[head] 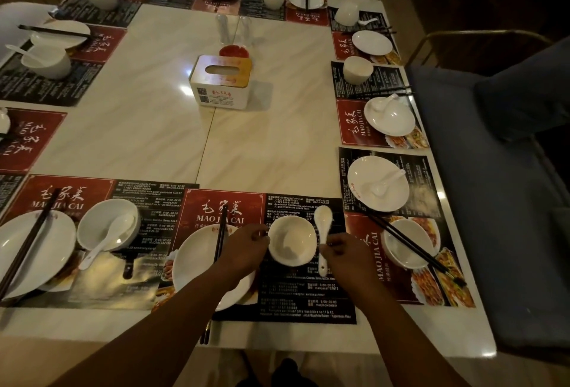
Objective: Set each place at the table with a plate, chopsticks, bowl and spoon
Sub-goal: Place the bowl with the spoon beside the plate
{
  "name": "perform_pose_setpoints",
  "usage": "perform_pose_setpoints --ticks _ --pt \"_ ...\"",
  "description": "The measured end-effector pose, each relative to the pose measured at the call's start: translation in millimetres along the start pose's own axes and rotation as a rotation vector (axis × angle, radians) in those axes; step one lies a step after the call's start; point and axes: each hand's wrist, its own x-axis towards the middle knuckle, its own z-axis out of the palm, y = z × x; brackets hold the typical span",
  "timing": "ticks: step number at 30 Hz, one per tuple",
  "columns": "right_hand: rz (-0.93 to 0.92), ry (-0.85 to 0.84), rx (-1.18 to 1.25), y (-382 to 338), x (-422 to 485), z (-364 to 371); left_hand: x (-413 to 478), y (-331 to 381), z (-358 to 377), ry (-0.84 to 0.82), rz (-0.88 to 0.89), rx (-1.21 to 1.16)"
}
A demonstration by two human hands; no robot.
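While my right hand [345,255] pinches the white ceramic soup spoon [323,234] at the middle of its handle, thumb and fingers pressed together around it, the scoop points away from me and the tail of the handle sticks out below my fingers toward the near edge of the table [265,146]. It looks a light, stiff, glazed piece, so I judge it slippery and apt to chip if dropped; that narrow waist of the handle seems the surest place to hold it, with the heavier scoop kept low. My left hand [243,251] sits with curled fingers against the left wall of the small white bowl [291,243], steadying it; whether they clamp the rim or merely touch it, I cannot tell. The bowl stands on the paper placemat [308,294] at the near edge, just right of the round plate [197,263] with the black chopsticks [220,235] across it. It is likely heavier than the spoon, equally smooth and breakable, and best taken by the rim or cupped at the wall. The spoon is just beside the bowl's right rim, not yet in it. Along the right edge, other plates, bowls and spoons lie less orderly, one spoon on a plate [377,184].
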Motion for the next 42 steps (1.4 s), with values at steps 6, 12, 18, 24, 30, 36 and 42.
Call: perform_pose_setpoints --ticks 6,12,18,24,30,36,42 --pt "0.086 -0.091 -0.109 -8 -7 31 -2 2 -10 0.039 0.023 0.007" --pt "0.097 -0.071 -0.204 -11 -2 38 1 -9 -25 0.093 0.041 0.029" --pt "0.134 -0.087 -0.216 -16 -2 33 -2 -12 -27 0.089 0.039 0.019" --pt "0.165 -0.097 -0.188 -15 0 32 -3 -10 -22 0.077 0.040 0.021" --pt "0.182 -0.105 -0.175 -15 2 30 -3 -1 -14 0.062 0.049 0.005" --pt "0.205 -0.137 -0.083 -14 4 28 -3 2 -7 0.049 0.030 0.000" --pt "0.185 -0.057 -0.005 -4 20 13 -3 5 -4 0.037 0.058 0.041"
